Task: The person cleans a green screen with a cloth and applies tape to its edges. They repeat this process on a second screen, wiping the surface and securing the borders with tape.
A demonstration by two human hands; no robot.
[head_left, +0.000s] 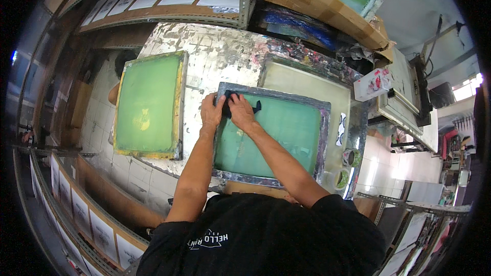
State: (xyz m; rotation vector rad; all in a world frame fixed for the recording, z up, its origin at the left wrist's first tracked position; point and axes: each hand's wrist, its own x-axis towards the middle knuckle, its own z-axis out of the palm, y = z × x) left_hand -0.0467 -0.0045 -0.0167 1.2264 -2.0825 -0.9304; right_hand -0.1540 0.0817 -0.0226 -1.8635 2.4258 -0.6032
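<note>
A screen printing frame (325, 117) with teal mesh and a dark, ink-stained border lies on the table in front of me. At its upper left corner, my left hand (211, 111) is closed over the left edge, thumb beside a dark cloth (257, 106). My right hand (240, 111) presses that bunched cloth onto the mesh, its fingers curled over it. Part of the cloth is hidden under the fingers. A faint pale mark shows on the mesh just below my right hand.
Another screen frame (153, 82) with green mesh and yellowed edges lies at the left. A paler frame (307, 79) sits under the teal one. Tape rolls (341, 179) stand at the table's right edge. A cardboard box (317, 7) and shelf (204, 13) line the far side.
</note>
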